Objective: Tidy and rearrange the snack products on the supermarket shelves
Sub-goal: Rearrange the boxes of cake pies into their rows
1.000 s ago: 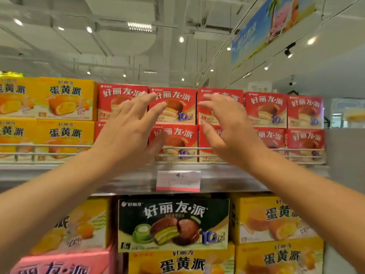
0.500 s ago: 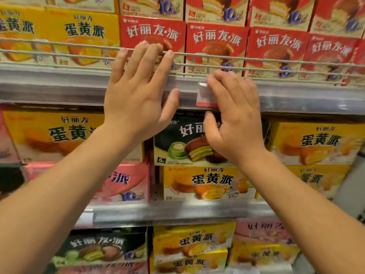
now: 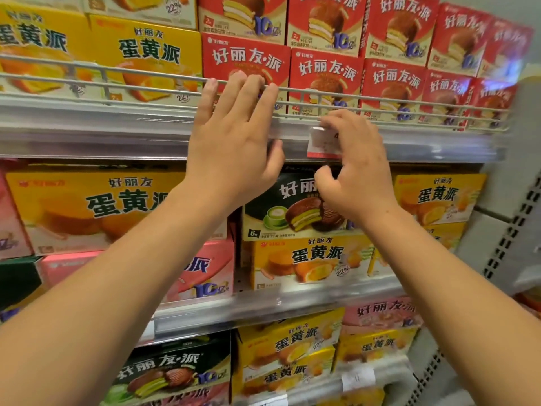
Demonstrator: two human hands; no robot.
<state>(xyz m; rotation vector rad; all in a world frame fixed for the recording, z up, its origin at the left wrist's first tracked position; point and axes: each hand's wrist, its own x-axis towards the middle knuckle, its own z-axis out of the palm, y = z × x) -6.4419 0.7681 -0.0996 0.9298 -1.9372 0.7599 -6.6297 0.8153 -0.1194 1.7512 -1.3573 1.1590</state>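
Observation:
Red pie boxes [image 3: 325, 80] and yellow pie boxes [image 3: 146, 57] stand stacked on the upper shelf behind a wire rail [image 3: 117, 83]. My left hand [image 3: 234, 136] lies flat and open against the shelf's front edge, fingertips reaching the rail in front of a red box. My right hand [image 3: 354, 168] has curled fingers on a small white and red price tag [image 3: 322, 143] fixed to the shelf strip [image 3: 424, 145]. A dark green pie box [image 3: 292, 206] sits just below, partly hidden by my right hand.
The middle shelf holds yellow boxes [image 3: 93, 206], a pink box [image 3: 202, 271] and more yellow boxes [image 3: 310, 259]. The lower shelf carries a dark green box [image 3: 172, 367] and yellow boxes [image 3: 292, 347]. A perforated upright [image 3: 515, 224] stands at the right end.
The view dropped from the ceiling to the shelves. Both hands came down from the top boxes to the shelf edge; my right hand's fingers curled onto the price tag.

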